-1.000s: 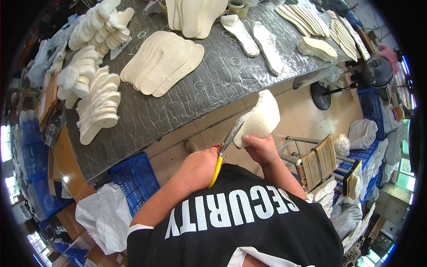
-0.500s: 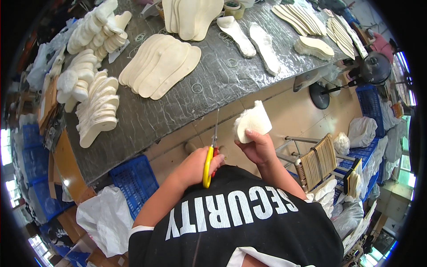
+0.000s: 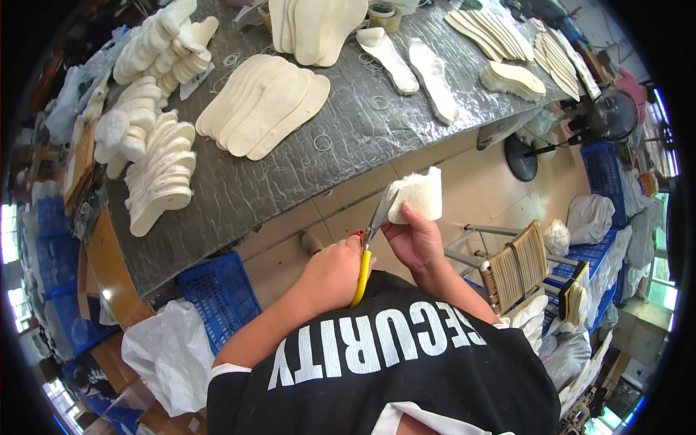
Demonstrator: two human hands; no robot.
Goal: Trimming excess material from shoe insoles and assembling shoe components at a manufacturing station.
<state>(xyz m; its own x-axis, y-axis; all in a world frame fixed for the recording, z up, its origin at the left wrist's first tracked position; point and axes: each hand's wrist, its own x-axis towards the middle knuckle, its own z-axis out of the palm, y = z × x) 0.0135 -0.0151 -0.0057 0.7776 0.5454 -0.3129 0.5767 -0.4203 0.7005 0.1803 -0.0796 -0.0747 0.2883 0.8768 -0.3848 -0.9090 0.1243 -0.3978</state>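
Observation:
My left hand [image 3: 328, 274] is wrapped round the handles of scissors [image 3: 363, 278] with one yellow and one red grip. Their metal blades point up and lie against the left edge of a cream fleecy insole [image 3: 422, 197]. That insole is held over the floor by my right hand [image 3: 417, 243], thumb on its face and fingers behind. It looks bent or folded, and only a short part of it shows. How far the blades are spread is hard to make out.
A dark, film-covered table [image 3: 283, 185] carries fanned stacks of insoles [image 3: 264, 105], piled fleecy insoles [image 3: 161, 174], a loose pair [image 3: 433, 80] and rubber bands [image 3: 322, 142]. Blue crates [image 3: 217, 293] and a white bag [image 3: 168, 355] sit at left. A woven-seat chair [image 3: 516, 264] and a fan [image 3: 612, 114] stand right.
My left hand has moved right, and the scissors have tilted so that their blades now meet the insole's edge. In my right hand the insole has turned slightly.

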